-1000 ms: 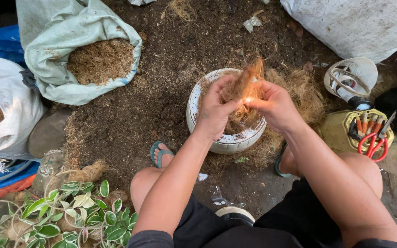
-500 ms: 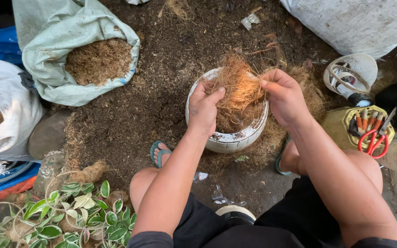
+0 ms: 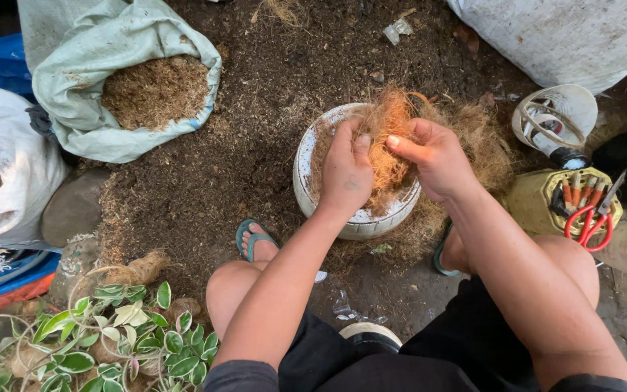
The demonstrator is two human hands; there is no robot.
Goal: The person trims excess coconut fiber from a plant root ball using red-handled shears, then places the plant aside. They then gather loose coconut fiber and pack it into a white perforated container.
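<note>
**Pulling fibre over a white pot**

Gripping from both sides, the left hand [image 3: 346,170] and right hand [image 3: 435,156] close on a tuft of orange-brown fibre [image 3: 390,145] above the white pot [image 3: 361,221]. The left fingers curl down into the pot, so their tips are hidden in the strands; the right thumb and fingers pinch the tuft from the other side. How full the pot is cannot be told, since hands and fibre cover most of its mouth. More loose fibre spills behind and right of the pot, over dark soil.

Up and left of the pot, a pale green sack [image 3: 128,87] stands open, holding brown shredded husk. Farther left a white sack [image 3: 9,174] is cut off by the frame; only a patch of similar brown fill shows. Right of the pot, a yellowish tub [image 3: 535,203] holds red-handled scissors [image 3: 589,225] and several small tools too small to make out. Above it sits a white cup [image 3: 564,116] with a dark-capped item inside. Below and left of the pot, a leafy plant [image 3: 125,341] is partly out of frame. A blue sandal [image 3: 252,239] shows just beside the pot's lower left.
</note>
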